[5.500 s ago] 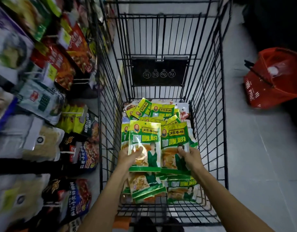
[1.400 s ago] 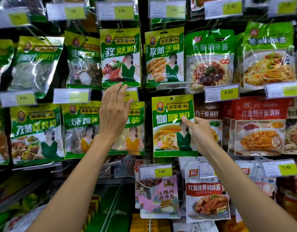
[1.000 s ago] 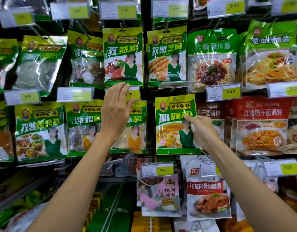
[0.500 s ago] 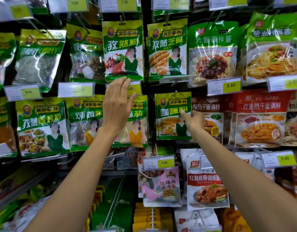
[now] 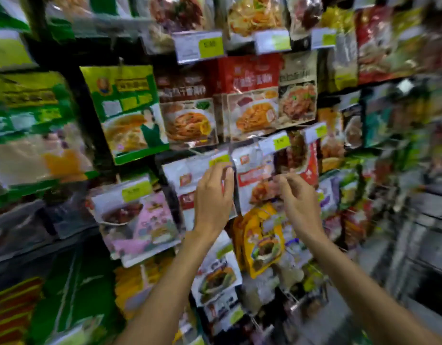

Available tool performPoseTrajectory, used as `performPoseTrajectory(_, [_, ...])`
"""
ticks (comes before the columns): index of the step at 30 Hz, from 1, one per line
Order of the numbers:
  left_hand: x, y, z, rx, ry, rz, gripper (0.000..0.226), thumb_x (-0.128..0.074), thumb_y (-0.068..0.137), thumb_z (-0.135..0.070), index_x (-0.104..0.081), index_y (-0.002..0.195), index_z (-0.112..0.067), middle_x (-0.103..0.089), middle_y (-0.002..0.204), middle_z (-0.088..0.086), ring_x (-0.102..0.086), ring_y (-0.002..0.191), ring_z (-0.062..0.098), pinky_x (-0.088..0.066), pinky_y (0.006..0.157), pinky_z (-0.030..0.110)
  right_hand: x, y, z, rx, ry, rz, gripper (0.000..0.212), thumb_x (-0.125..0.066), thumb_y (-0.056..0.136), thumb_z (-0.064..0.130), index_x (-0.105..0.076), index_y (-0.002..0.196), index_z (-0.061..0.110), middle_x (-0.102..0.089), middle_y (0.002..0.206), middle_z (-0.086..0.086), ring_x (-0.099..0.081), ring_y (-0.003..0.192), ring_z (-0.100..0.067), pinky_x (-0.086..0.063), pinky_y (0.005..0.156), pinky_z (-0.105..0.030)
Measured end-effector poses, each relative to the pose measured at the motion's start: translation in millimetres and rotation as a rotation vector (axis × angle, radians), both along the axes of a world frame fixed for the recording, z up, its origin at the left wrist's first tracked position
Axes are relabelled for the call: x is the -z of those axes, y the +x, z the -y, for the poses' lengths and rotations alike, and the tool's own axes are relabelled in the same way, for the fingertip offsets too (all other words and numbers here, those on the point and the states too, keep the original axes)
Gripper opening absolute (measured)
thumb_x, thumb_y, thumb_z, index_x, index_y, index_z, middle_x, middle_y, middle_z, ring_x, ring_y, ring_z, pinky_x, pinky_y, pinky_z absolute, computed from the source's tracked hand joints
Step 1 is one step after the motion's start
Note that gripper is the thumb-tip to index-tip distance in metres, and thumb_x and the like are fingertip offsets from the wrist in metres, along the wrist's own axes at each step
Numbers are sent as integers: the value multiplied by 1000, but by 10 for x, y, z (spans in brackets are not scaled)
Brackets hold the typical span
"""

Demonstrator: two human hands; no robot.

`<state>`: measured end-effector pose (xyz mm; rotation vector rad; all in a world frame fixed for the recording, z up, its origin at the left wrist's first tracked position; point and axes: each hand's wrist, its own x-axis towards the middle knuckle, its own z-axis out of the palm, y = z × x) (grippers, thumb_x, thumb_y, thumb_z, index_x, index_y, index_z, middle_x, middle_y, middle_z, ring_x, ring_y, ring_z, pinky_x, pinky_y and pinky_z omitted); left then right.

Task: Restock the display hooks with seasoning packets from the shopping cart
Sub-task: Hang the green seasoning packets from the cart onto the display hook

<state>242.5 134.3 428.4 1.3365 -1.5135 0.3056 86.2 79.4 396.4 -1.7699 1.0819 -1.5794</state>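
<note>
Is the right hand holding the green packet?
No, the green packet hangs up on the left, apart from the right hand, which is lower before a white and red packet.

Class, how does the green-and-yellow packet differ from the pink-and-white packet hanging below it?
Colour: the green-and-yellow packet has a green border; the pink-and-white packet is pale. Height: the green-and-yellow packet hangs a row above the pink-and-white packet. Picture: the green-and-yellow packet shows a yellow dish, the pink-and-white packet a dark one. Both are flat hanging pouches with food pictures.
</note>
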Motion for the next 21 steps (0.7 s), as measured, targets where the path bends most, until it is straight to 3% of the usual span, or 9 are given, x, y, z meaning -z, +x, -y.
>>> performPoseTrajectory(3, [746, -636, 302, 166, 260, -153, 29, -41, 101, -21, -61, 90, -4, -60, 72, 15, -56, 64, 28, -38, 59, 39, 700, -779, -21, 195, 156, -68, 21, -52, 97, 17, -64, 81, 11, -65, 72, -6, -57, 65, -11, -41, 61, -19])
performPoseTrajectory(5, [1256, -1048, 431, 233, 442, -225, 28, -42, 100, -21, -62, 95, -2, -61, 74, 15, -57, 67, 30, -37, 62, 35, 1189, -1278, -80, 301, 295, -86, 21, -54, 96, 17, -64, 78, 11, -64, 69, -7, -58, 65, -19, -39, 61, -30])
performPoseTrajectory(8, [1960, -1621, 562, 324, 680, -254, 25, -45, 99, -17, -62, 93, 2, -63, 81, 19, -59, 80, 32, -38, 70, 36, 1902, -1890, -248, 442, 483, -98, 21, -54, 96, 16, -64, 78, 10, -64, 71, -3, -58, 69, -17, -35, 59, -28])
performPoseTrajectory(11, [2553, -2088, 632, 414, 849, -218, 25, -47, 98, -14, -64, 96, 4, -67, 85, 23, -63, 81, 34, -44, 75, 41, 2524, -2337, -387, 579, 643, -112, 21, -55, 95, 14, -67, 80, 5, -68, 73, -13, -57, 68, -20, -34, 60, -30])
performPoseTrajectory(13, [2911, -2309, 671, 459, 949, -154, 26, -46, 98, -15, -64, 100, 3, -67, 87, 23, -63, 82, 35, -45, 76, 44, 2895, -2566, -464, 642, 787, -123, 22, -54, 96, 17, -68, 85, 3, -69, 79, -15, -62, 73, -26, -40, 62, -35])
performPoseTrajectory(17, [3553, -2586, 734, 550, 1086, -75, 22, -44, 99, -16, -62, 93, -4, -60, 71, 19, -57, 64, 29, -41, 60, 42, 3596, -2869, -667, 737, 971, -161, 32, -50, 97, 17, -62, 77, -5, -64, 74, -23, -59, 71, -35, -32, 57, -36])
performPoseTrajectory(21, [4184, -2723, 829, 568, 1246, -30, 20, -46, 98, -14, -62, 94, -3, -64, 84, 24, -61, 77, 32, -44, 66, 39, 4234, -2999, -816, 779, 1143, -165, 30, -48, 98, 16, -55, 71, 5, -55, 63, -10, -50, 59, -24, -28, 52, -31])
